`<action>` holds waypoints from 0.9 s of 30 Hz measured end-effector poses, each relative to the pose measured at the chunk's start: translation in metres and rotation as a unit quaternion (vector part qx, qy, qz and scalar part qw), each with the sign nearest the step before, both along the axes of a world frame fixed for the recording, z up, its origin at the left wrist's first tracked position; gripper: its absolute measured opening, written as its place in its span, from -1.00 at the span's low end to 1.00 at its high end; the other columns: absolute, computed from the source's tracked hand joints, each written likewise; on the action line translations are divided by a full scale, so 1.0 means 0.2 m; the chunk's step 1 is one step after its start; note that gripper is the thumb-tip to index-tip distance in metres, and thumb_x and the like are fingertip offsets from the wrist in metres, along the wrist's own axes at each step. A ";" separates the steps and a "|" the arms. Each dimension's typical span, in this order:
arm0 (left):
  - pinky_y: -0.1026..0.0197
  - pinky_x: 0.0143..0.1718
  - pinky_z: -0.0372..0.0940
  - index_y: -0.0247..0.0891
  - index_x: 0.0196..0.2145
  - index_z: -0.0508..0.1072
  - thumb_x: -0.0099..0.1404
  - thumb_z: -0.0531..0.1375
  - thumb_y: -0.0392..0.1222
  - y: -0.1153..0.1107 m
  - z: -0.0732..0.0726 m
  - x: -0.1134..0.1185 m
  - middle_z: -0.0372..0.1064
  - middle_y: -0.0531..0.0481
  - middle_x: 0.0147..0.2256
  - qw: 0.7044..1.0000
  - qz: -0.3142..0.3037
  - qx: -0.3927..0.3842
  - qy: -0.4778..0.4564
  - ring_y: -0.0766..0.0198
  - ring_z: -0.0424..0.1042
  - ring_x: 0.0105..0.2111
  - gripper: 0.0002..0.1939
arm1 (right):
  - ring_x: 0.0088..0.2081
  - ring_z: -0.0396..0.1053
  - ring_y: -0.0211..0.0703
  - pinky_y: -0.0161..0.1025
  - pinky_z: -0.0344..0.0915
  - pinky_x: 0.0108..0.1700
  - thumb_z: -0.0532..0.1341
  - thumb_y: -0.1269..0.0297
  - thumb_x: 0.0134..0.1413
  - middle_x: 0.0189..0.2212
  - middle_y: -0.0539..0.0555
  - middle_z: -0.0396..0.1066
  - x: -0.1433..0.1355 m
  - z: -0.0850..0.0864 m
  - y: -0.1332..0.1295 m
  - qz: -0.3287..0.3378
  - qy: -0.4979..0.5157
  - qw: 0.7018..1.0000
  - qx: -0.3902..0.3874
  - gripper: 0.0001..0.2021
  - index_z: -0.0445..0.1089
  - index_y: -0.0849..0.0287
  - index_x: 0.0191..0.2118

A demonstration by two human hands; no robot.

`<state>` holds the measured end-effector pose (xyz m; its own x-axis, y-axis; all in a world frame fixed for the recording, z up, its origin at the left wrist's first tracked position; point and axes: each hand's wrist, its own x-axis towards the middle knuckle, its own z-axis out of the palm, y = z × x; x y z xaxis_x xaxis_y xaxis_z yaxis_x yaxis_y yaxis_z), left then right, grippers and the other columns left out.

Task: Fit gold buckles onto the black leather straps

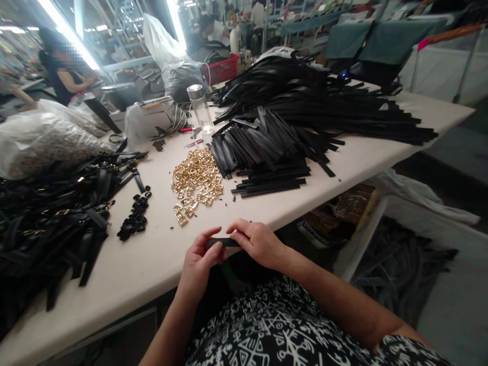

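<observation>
You've got one short black strip up between both hands, just off the near edge of the table. Left hand: thumb and fingers pinch one end. Right hand: fingers curled narrow at the other end (underside grip hidden, can't tell more). No gold visible on this piece, so I'd call it unfinished. Far left, the heap of strap pieces already carries gold fittings; reads as done stock. Left over, by my judgement: plenty. Loose gold buckles in a pile, black loops beside it, bare strips stacked behind. No count possible.
</observation>
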<state>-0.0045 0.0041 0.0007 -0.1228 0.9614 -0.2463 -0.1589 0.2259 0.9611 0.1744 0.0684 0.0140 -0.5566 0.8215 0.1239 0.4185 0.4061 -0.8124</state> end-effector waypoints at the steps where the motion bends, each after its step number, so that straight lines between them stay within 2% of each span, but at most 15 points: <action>1: 0.33 -0.42 0.27 -0.26 0.01 0.43 0.20 0.31 -0.08 -0.01 0.00 0.00 0.43 0.07 -0.50 1.000 0.007 -0.007 -0.005 0.37 0.36 -0.52 -0.56 | -0.36 0.45 -0.21 -0.33 0.26 -0.31 0.14 0.29 0.28 -0.40 -0.01 0.50 0.00 -0.01 -0.01 0.005 0.011 1.000 -0.007 -0.86 0.43 0.12 -0.13; 5: 0.38 -0.48 0.26 -0.26 -0.13 0.46 0.13 0.35 -0.10 -0.02 -0.01 -0.03 0.40 0.09 -0.52 0.995 0.055 -0.034 -0.076 0.41 0.35 -0.56 -0.64 | -0.26 0.47 -0.15 -0.26 0.33 -0.20 0.33 0.24 0.09 -0.27 0.02 0.52 0.03 -0.01 -0.02 0.004 0.029 1.000 -0.007 -0.68 0.40 0.11 -0.02; 7: 0.39 -0.50 0.26 -0.27 -0.19 0.45 0.10 0.37 -0.12 -0.02 -0.01 -0.04 0.40 0.09 -0.54 0.991 0.073 -0.041 -0.107 0.41 0.35 -0.57 -0.66 | -0.20 0.48 -0.11 -0.22 0.34 -0.14 0.36 0.25 0.05 -0.22 0.05 0.53 0.03 -0.01 -0.03 -0.003 0.026 1.000 0.002 -0.66 0.42 0.13 -0.03; 14: 0.35 -0.37 0.36 -0.27 -0.25 0.45 0.07 0.40 -0.15 -0.04 -0.01 -0.01 0.51 0.04 -0.42 0.990 0.087 -0.033 -0.106 0.37 0.46 -0.47 -0.69 | -0.22 0.46 -0.14 -0.24 0.34 -0.14 0.31 0.27 0.13 -0.27 0.04 0.53 -0.02 -0.02 -0.07 -0.003 0.041 0.998 0.039 -0.84 0.49 0.13 -0.16; 22: 0.36 -0.43 0.34 -0.26 -0.30 0.44 0.04 0.41 -0.21 -0.06 -0.03 0.01 0.49 0.03 -0.41 0.978 0.074 -0.045 -0.189 0.35 0.45 -0.44 -0.72 | -0.29 0.43 -0.20 -0.30 0.29 -0.23 0.33 0.34 0.09 -0.35 -0.02 0.50 -0.04 -0.02 -0.09 0.002 0.073 0.997 0.011 -0.91 0.51 0.12 -0.24; 25: 0.33 -0.38 0.34 -0.24 -0.29 0.46 0.07 0.39 -0.19 -0.07 -0.04 0.00 0.48 0.04 -0.41 0.984 0.070 -0.030 -0.159 0.35 0.43 -0.45 -0.75 | -0.34 0.41 -0.22 -0.33 0.25 -0.29 0.34 0.37 0.08 -0.41 -0.04 0.48 -0.03 -0.01 -0.09 0.007 0.063 0.998 0.022 -0.96 0.51 0.13 -0.31; 27: 0.30 -0.34 0.35 -0.22 -0.23 0.50 0.12 0.36 -0.16 -0.08 -0.03 -0.01 0.48 0.04 -0.38 0.995 0.056 -0.007 -0.080 0.32 0.43 -0.42 -0.75 | -0.35 0.41 -0.23 -0.33 0.24 -0.30 0.32 0.42 0.09 -0.43 -0.03 0.47 -0.03 -0.01 -0.09 0.006 0.055 0.998 0.041 -0.96 0.50 0.13 -0.33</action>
<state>-0.0058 -0.0115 -0.0053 -0.1883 0.9402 -0.2839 -0.3339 0.2105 0.9188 0.1685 0.0498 0.0122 -0.5466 0.7988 0.2512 0.3237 0.4782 -0.8164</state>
